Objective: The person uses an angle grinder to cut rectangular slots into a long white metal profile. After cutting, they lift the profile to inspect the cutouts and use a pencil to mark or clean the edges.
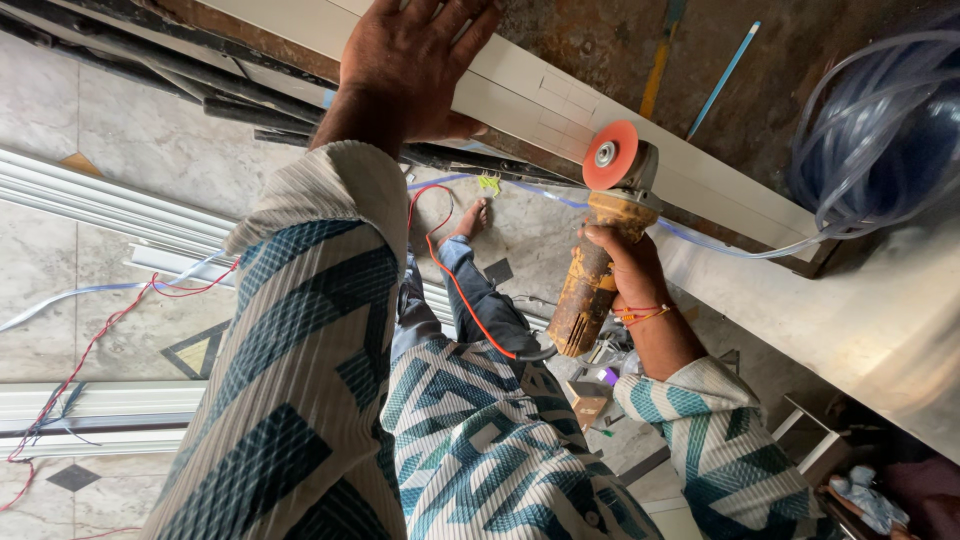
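My left hand lies flat, fingers spread, on a long pale metal bar that runs diagonally across a rusty workbench. My right hand grips the worn yellow body of an angle grinder. Its orange disc sits against the edge of the pale bar. A red cord trails from the grinder's tail down past my leg. Both sleeves are striped in white and teal.
A coil of clear blue tubing sits at the right on the bench. Dark rods and pale metal profiles lie at the left over a marble floor. Scraps and small blocks lie below; my bare foot rests on the floor.
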Tool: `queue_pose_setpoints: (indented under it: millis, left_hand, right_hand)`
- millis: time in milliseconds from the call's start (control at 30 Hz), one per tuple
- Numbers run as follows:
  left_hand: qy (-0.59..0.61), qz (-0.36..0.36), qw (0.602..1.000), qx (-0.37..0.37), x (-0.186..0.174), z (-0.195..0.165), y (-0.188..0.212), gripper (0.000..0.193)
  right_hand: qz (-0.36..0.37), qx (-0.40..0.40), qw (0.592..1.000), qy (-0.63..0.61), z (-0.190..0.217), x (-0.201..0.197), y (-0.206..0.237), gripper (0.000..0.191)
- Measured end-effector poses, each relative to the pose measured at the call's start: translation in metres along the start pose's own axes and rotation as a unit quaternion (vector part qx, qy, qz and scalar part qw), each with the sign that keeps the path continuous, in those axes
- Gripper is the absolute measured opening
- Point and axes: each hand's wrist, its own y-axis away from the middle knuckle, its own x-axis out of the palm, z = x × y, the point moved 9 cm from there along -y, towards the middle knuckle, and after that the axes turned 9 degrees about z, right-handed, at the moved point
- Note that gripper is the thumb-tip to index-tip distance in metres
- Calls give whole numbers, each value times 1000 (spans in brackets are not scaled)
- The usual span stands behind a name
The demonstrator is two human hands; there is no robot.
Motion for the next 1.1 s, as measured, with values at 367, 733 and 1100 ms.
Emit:
queue_pose_setpoints:
  millis: [367, 733, 1100]
  left_hand:
    - [-22, -2, 1000, -7, -2, 5, 5, 118]
    - [1, -12, 1000, -3, 15, 8, 4, 121]
    - [-1, -40, 999, -2, 2, 11, 7, 121]
  right_hand:
    - [20, -19, 1000, -15, 0, 20, 5, 40]
    - [45, -4, 999, -30, 1, 70, -7, 39]
    - [36, 8, 999, -19, 13, 86, -4, 39]
